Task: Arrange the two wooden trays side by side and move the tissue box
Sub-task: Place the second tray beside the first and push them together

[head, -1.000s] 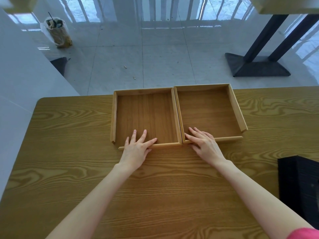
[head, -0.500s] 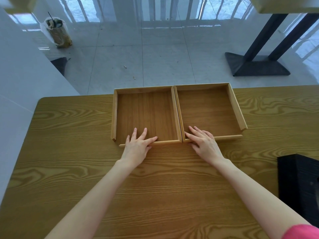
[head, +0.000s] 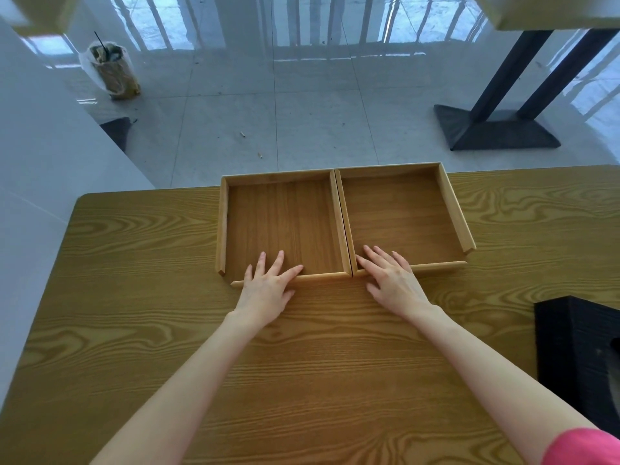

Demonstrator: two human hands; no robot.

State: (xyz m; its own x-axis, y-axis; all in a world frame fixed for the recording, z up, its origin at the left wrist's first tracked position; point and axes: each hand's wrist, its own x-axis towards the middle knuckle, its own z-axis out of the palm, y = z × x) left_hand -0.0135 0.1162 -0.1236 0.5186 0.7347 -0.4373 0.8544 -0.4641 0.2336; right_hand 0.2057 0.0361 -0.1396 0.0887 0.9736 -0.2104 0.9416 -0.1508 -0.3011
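Tissue box [head: 580, 360] sits dark at the table's [head: 141, 297] right edge; left hand [head: 266, 290] and right hand [head: 391, 283] lie flat, fingers spread, grasping nothing, on the near rims of left tray [head: 281, 226] and right tray [head: 402, 216], touching side by side

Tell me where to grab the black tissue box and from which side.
Grip the tissue box across its long side walls with the right hand, coming from above. It lies flat at the table's right edge, top face up; the nearer left wall is exposed, the far one is cut off by the frame.
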